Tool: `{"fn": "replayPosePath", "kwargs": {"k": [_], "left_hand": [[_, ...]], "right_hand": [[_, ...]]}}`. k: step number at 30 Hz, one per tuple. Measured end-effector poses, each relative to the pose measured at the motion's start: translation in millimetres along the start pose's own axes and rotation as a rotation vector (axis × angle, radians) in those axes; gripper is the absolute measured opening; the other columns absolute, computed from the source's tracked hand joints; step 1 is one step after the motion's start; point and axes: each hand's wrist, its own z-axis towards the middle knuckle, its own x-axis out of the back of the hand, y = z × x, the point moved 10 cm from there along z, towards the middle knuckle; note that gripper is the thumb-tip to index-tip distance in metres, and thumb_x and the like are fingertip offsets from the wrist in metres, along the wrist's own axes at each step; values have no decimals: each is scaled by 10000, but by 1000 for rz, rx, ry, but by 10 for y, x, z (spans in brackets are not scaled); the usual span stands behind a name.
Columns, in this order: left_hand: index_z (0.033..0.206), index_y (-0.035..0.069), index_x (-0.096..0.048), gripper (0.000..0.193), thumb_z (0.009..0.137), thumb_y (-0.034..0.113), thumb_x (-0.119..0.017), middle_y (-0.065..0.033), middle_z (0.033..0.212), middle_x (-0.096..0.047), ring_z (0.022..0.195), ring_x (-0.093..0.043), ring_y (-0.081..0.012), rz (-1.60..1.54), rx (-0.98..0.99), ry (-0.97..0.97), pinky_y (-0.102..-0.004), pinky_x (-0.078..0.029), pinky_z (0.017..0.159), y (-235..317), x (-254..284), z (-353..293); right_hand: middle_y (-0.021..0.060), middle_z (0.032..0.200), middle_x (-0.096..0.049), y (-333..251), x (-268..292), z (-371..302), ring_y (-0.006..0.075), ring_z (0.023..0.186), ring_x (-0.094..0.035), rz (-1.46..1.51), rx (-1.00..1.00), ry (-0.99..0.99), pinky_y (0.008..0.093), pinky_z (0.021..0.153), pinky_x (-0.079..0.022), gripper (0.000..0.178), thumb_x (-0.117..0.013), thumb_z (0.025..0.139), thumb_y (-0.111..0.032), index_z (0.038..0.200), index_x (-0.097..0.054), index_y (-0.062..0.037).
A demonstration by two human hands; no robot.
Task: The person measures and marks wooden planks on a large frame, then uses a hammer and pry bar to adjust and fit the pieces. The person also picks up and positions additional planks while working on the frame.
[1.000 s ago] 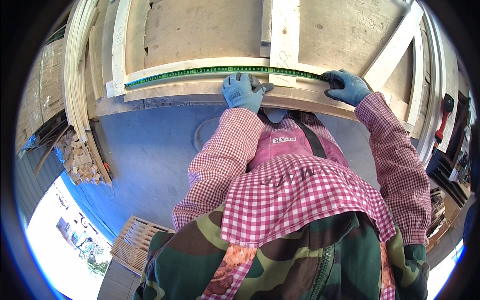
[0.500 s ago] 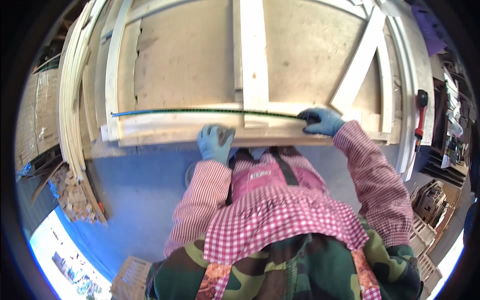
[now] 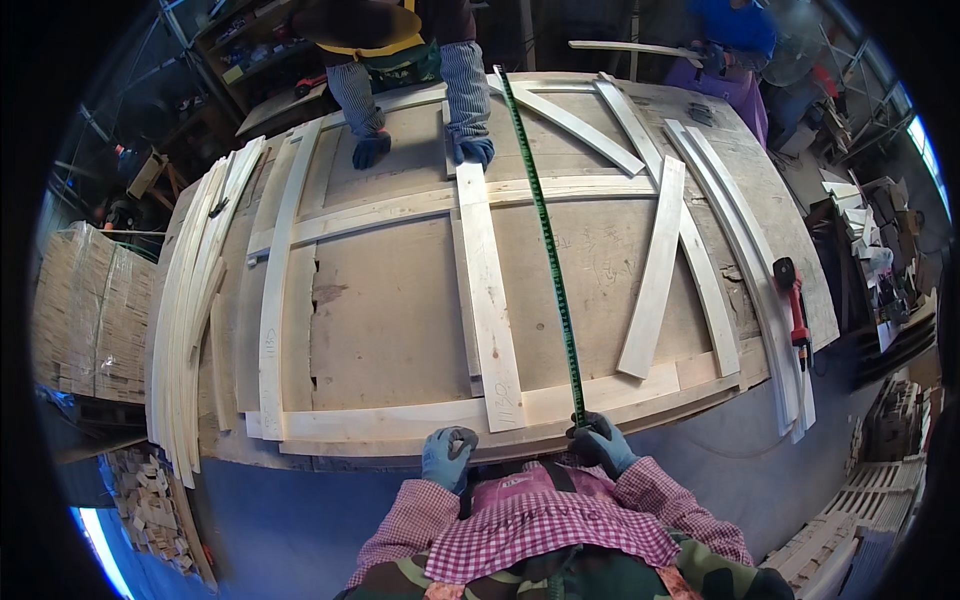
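My right hand (image 3: 602, 444), in a blue glove with dark palm, is closed around the near end of a tape measure; its case is mostly hidden. The green tape blade (image 3: 545, 220) runs away from me across the wooden frame to the far edge. At the near edge my left hand (image 3: 448, 458) has its gloved fingers curled in, and nothing shows in them. Before it lies the near rail (image 3: 380, 420) of the frame. A centre upright board (image 3: 488, 300) and a slanting board (image 3: 655, 270) lie to either side of the blade.
A co-worker's hands (image 3: 470, 152) press on the frame's far side; another person (image 3: 735, 50) holds a strip at the far right. Long slats (image 3: 200, 310) lie along the left, more slats (image 3: 735, 250) at right. A red and black power tool (image 3: 795, 305) rests beside them.
The tape blade lay left to right along the near rail; now it stretches from my right hand to the far edge. My view has lifted, bringing the far side and co-workers into sight.
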Motion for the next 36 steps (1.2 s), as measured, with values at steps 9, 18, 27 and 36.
{"fn": "replayPosePath", "kwargs": {"k": [9, 18, 27, 36], "left_hand": [[1095, 32, -635, 237, 867, 92, -610, -99, 1007, -685, 908, -650, -188, -450, 119, -331, -289, -496, 825, -127, -681, 17], [1339, 24, -427, 617, 926, 458, -574, -106, 1244, -530, 1104, -532, -200, -882, 276, -458, -322, -455, 923, 982, -686, 255], [1262, 136, -462, 406, 933, 333, -595, -41, 1073, -568, 979, -576, -184, -1373, 455, -553, -354, -502, 843, 1317, -883, 177], [1340, 203, -429, 438, 933, 290, -563, -64, 1226, -549, 1084, -580, -266, -1395, 542, -532, -486, -489, 917, 1231, -763, 187]], "right_hand": [[63, 788, -587, -79, -12, -55, 183, 634, -593, 187, -3, 148, 333, 569, -522, 283, -655, 879, -259, 1009, -506, -57], [69, 646, -556, -603, -698, 189, 204, 567, -600, 132, 29, -86, 347, 530, -513, 484, -598, 894, -489, 918, -534, -10], [237, 1289, -476, -476, -1128, 379, 368, 1170, -504, -525, 221, -172, 435, 948, -461, 536, -313, 973, -429, 1341, -370, -45], [194, 1441, -371, -686, -1241, 91, 416, 1268, -389, -1416, 875, -220, 516, 1049, -332, 515, -493, 891, -232, 1374, -392, -84]]}}
